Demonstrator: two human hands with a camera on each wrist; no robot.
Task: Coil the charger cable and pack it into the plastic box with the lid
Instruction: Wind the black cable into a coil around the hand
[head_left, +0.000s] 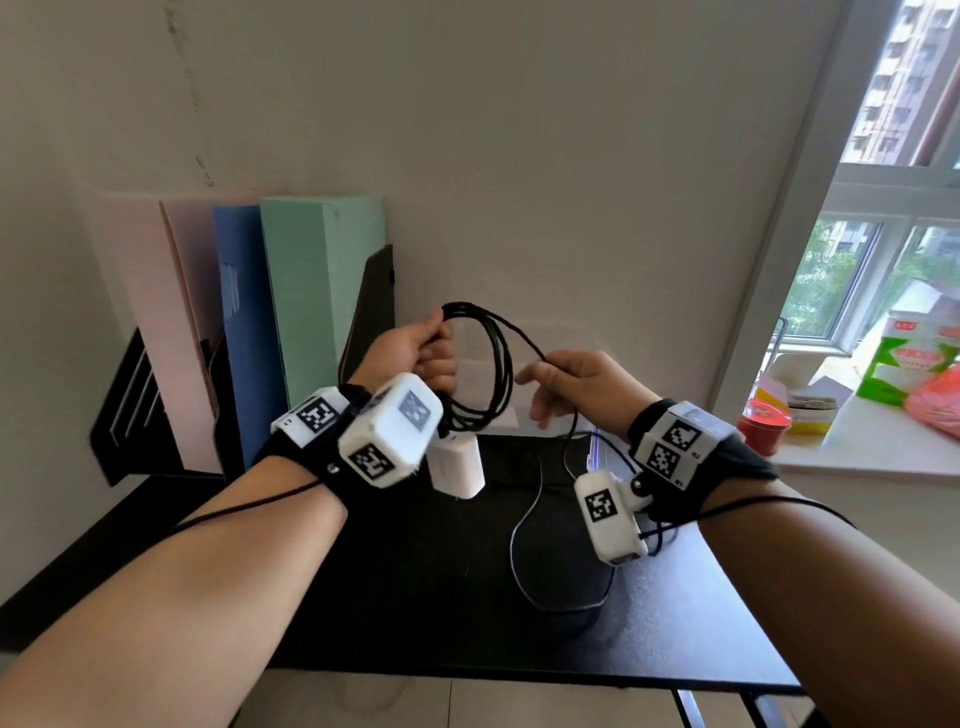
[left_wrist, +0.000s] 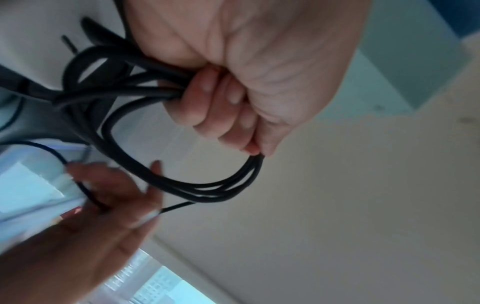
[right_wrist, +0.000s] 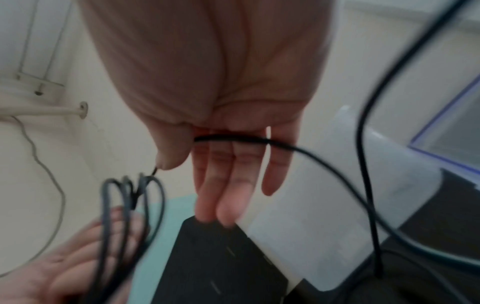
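Observation:
My left hand (head_left: 415, 348) (left_wrist: 233, 72) grips several loops of the black charger cable (head_left: 491, 364) (left_wrist: 207, 191) in a fist above the black desk. The white charger brick (head_left: 457, 467) hangs just under that hand. To the right, my right hand (head_left: 566, 379) (right_wrist: 221, 102) pinches a single strand of the cable (right_wrist: 233, 138) between thumb and forefinger, its other fingers straight. From there the loose cable drops to the desk and curls (head_left: 519, 561). The translucent plastic box (head_left: 475, 374) (right_wrist: 324, 226) stands behind the hands, its blue-edged lid (head_left: 602, 447) (right_wrist: 454, 123) lying beside it.
Pink, blue and green folders (head_left: 291, 312) stand in a black rack at the back left against the wall. The windowsill on the right holds a red tin (head_left: 763, 426) and a green carton (head_left: 904, 364). The desk's front edge (head_left: 519, 675) runs below my forearms.

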